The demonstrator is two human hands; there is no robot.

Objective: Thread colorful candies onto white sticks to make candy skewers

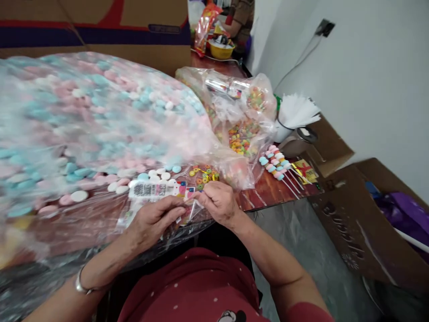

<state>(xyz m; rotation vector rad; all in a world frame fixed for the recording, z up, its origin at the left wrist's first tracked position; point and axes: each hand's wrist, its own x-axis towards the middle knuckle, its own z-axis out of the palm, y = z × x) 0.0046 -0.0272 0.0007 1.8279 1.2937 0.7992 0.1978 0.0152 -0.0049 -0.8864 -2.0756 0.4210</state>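
My left hand [156, 221] is closed in a pinch on the edge of a clear printed plastic wrapper [150, 188], near the table's front edge. Close beside it, my right hand [219, 201] has its fingers curled, with thumb and forefinger pinching the wrapper's other end. Exactly what lies between the fingertips is too small to make out. Just past the right hand are small coloured candy rings [200, 174] and shiny gold strips [213, 177]. White, pink and blue marshmallow discs [161, 174] lie behind the wrapper.
A huge clear bag of marshmallows [110, 112] covers the left. Bags of candy rings [243, 136] stand behind. Marshmallow skewers [276, 163] lie at right, near a cup of white sticks [296, 112]. Cardboard boxes [355, 223] stand at right; a person [239, 20] is behind.
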